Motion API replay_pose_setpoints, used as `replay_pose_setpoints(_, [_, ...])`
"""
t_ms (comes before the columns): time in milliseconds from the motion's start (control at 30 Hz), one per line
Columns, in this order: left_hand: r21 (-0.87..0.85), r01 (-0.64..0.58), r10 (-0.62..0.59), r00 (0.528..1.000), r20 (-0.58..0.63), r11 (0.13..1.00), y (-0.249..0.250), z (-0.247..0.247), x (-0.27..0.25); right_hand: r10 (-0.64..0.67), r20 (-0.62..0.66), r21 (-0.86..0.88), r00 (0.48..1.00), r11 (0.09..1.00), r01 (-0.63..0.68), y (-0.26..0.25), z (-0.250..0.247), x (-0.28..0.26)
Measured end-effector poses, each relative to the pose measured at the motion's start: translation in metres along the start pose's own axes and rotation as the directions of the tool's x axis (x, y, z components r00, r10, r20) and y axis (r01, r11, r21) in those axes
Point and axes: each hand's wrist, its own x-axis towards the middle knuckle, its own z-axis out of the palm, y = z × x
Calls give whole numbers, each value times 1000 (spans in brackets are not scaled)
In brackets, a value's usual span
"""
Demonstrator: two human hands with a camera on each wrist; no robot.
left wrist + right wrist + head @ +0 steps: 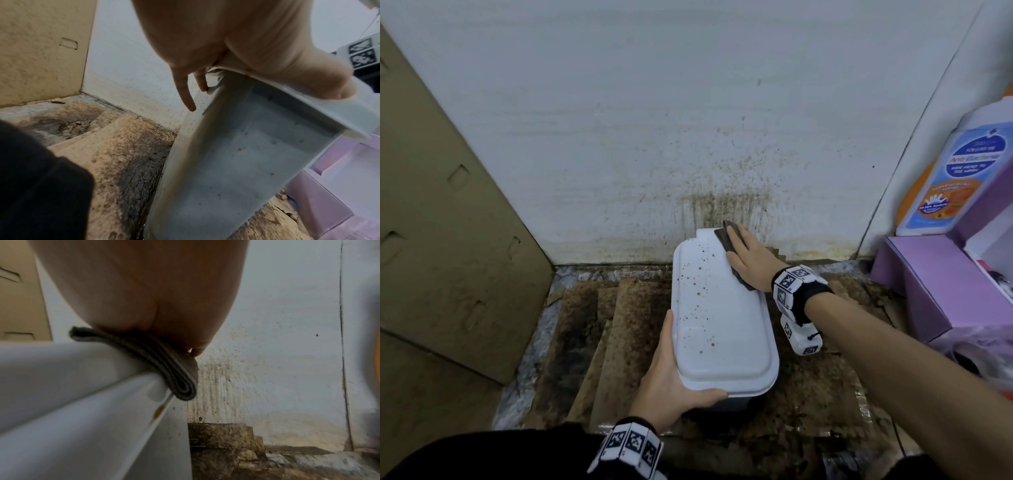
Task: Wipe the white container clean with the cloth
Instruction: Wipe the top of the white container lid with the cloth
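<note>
The left hand (671, 380) grips the near left corner of the white container (722, 318), thumb curled over its rim at 6 o'clock. At 12 o'clock the right hand (748, 257), fingers straight and together, presses the folded dark cloth (724, 236) onto its brown-speckled lid.

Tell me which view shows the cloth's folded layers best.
The right wrist view: the cloth fills the foreground edge-on, its stacked folds plainly visible, draped over the white container rim under the right hand. The head view shows it only as a dark flat patch beneath that hand. The left wrist view does not show it.
</note>
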Motion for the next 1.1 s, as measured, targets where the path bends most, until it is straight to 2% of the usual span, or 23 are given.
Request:
replay_pose_setpoints(100, [23,11,-11,1000,-17,1000,-3,1,1,3,7,17,1000,1000,-3,-7,8,-25])
replay_pose_setpoints(233, [55,-2,3,1000,-17,998,-5,2,2,12,-72,126,997,992,-2,-18,33,-72])
replay_pose_setpoints(367, [93,14,-10,999,-39,996,-9,2,1,53,-221,158,974,987,-18,-34,65,-122])
replay_pose_setpoints(467, [106,24,-20,999,-43,994,-10,2,-1,48,-372,109,927,994,-8,-51,89,-162])
replay_pose_setpoints(533, [102,23,-19,999,-43,995,-10,3,-1,62,-430,96,901,995,-23,-60,103,-179])
replay_pose_setpoints(633, [88,29,-26,999,-41,996,-11,3,-1,75,-421,105,904,994,-34,-64,110,-186])
replay_pose_setpoints(733, [69,37,-34,998,-45,997,-10,3,0,44,-401,-4,915,999,-49,-61,104,-184])
replay_pose_setpoints(867, [45,35,-32,997,-63,998,-11,2,-2,46,-359,-65,932,995,-75,-63,99,-182])
replay_pose_setpoints(1100, [14,13,-12,999,-44,1000,-13,2,-1,60,-366,-182,929,974,-134,-76,94,-174])
